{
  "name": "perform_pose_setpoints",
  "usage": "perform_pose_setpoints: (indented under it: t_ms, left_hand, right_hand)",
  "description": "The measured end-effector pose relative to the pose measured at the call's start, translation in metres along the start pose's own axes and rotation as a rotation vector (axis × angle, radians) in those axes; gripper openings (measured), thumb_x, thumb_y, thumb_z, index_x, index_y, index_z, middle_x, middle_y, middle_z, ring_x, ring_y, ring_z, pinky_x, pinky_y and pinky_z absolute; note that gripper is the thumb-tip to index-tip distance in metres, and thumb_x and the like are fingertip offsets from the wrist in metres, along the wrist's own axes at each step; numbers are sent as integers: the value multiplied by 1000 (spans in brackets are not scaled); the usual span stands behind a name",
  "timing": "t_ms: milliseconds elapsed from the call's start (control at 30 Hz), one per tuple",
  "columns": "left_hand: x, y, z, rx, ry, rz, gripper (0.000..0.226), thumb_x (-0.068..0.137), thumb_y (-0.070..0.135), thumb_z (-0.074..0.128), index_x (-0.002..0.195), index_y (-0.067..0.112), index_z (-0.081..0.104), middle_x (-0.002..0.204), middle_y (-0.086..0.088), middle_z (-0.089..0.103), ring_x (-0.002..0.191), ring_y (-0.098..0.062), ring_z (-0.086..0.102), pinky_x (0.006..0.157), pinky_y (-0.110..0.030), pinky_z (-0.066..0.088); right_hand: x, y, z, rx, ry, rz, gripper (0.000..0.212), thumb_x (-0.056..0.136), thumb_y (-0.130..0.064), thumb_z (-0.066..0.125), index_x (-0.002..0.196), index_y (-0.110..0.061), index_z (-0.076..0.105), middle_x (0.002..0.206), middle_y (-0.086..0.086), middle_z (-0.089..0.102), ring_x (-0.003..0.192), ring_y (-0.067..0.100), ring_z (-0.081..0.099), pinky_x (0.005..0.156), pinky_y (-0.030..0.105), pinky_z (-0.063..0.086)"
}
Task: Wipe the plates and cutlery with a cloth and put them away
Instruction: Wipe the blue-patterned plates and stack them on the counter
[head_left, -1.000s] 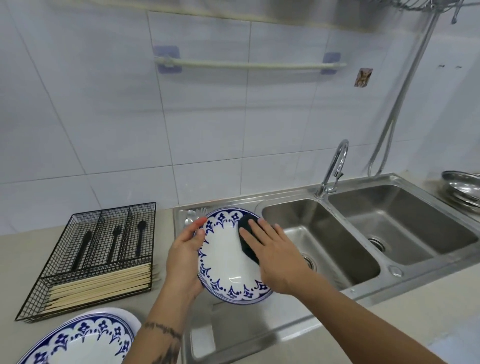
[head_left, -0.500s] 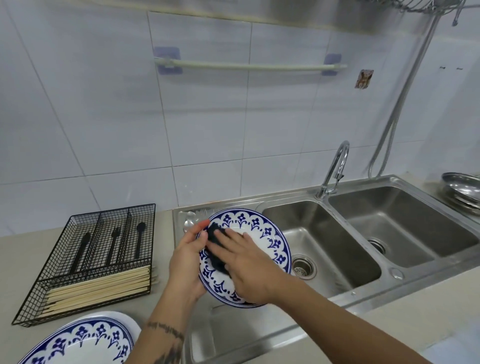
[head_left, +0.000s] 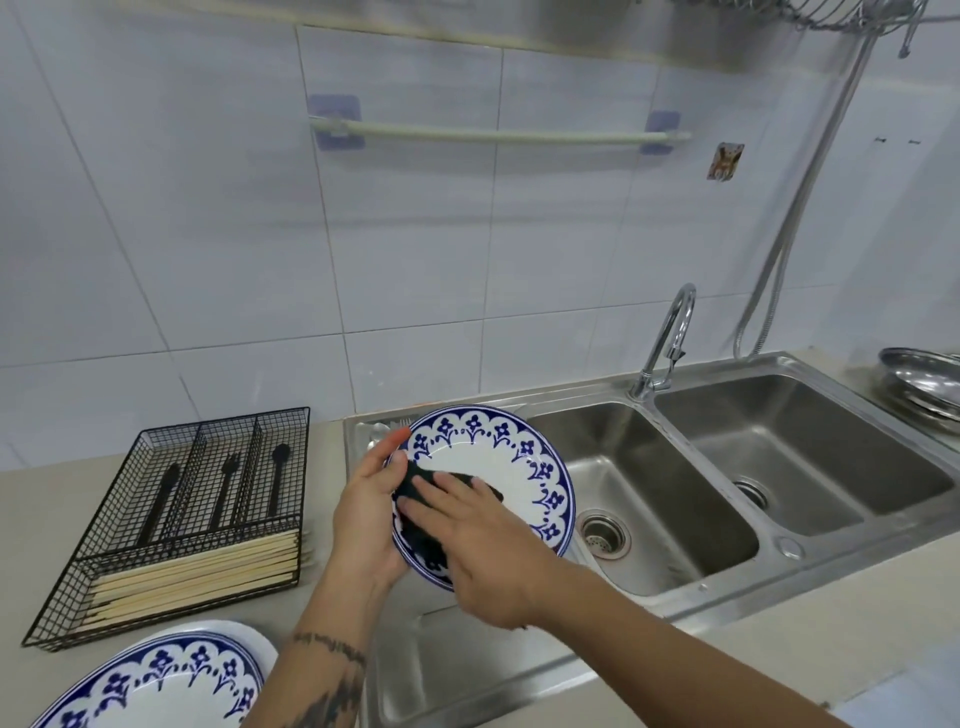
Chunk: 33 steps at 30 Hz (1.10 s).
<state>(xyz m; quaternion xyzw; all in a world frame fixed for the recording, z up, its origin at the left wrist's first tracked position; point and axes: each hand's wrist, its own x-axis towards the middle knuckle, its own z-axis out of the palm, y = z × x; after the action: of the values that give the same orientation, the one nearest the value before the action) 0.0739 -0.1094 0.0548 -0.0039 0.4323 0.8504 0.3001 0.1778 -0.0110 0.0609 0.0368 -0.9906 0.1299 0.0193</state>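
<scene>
A white plate with a blue flower rim (head_left: 498, 457) is held tilted above the sink's drainboard. My left hand (head_left: 366, 512) grips its left edge, thumb on the rim. My right hand (head_left: 480, 551) presses a dark cloth (head_left: 423, 491) flat against the plate's lower left face. A second plate of the same pattern (head_left: 156, 680) lies on the counter at the bottom left. A black wire cutlery tray (head_left: 176, 519) holds black cutlery (head_left: 226, 483) in its back slots and pale chopsticks (head_left: 197, 571) in front.
A steel double sink (head_left: 675, 499) with a tap (head_left: 667, 338) fills the right side. Steel bowls (head_left: 924, 384) are stacked at the far right. A towel rail (head_left: 493, 136) hangs on the tiled wall, and a hose (head_left: 800, 208) runs down it.
My right hand has slid the cloth from the plate's right side across to its left and lower part. The plate has tipped so more of its face shows.
</scene>
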Motion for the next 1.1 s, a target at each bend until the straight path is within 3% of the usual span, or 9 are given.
perform_pose_setpoints:
  t_ms: [133,233,400,567,700,800,900,1100]
  left_hand:
    - [-3,-1,8,44,-1,21,29,102,3,45,112,18,67,115,-20,71,104,-37,69,96,-52,52]
    - [-3,2,6,69,28,57,28,100,1,48,106,18,69,112,-18,72,91,-32,68,88,-48,54]
    - [-6,9,-4,85,47,86,27,100,2,49,106,20,69,100,-9,75,80,-24,71,70,-39,59]
    - [-13,9,16,122,-16,81,27,99,1,50,116,13,68,117,-20,70,98,-33,67,96,-53,51]
    - [-15,10,19,92,-40,58,27,99,1,49,112,14,69,118,-23,69,106,-37,66,102,-52,49]
    - [-12,12,13,84,-27,88,25,100,2,48,101,16,69,100,-16,72,88,-29,69,86,-44,56]
    - [-7,18,7,66,-10,132,24,100,2,48,100,17,66,86,-7,74,72,-22,70,65,-35,60]
    - [-7,32,-3,25,18,179,27,98,0,48,101,20,66,86,-2,75,73,-20,69,64,-37,59]
  right_hand:
    - [19,24,-6,-101,103,130,80,88,-12,48,156,-27,10,165,-1,2,151,20,-2,121,49,-2]
    - [15,39,-6,-172,170,288,79,86,-13,47,156,-25,12,165,0,6,151,21,-1,121,48,-6]
    - [-9,36,5,-179,117,405,82,82,-15,50,155,-19,13,164,3,7,151,21,-3,121,46,-5]
    - [11,37,8,183,277,319,70,93,-4,42,156,-22,18,164,-2,9,151,18,0,123,40,7]
    - [7,12,7,297,316,149,65,90,-7,37,153,-19,27,163,-2,16,149,11,3,123,37,4]
    - [-7,-15,6,387,239,2,67,84,-7,39,150,-20,35,159,-5,27,147,4,11,120,24,-2]
    - [-19,-18,5,391,185,-18,63,83,-9,38,144,-22,46,153,-7,41,143,6,23,120,23,9]
    - [-32,21,-16,138,144,30,54,78,-12,38,119,-26,69,130,-9,62,127,11,46,118,34,24]
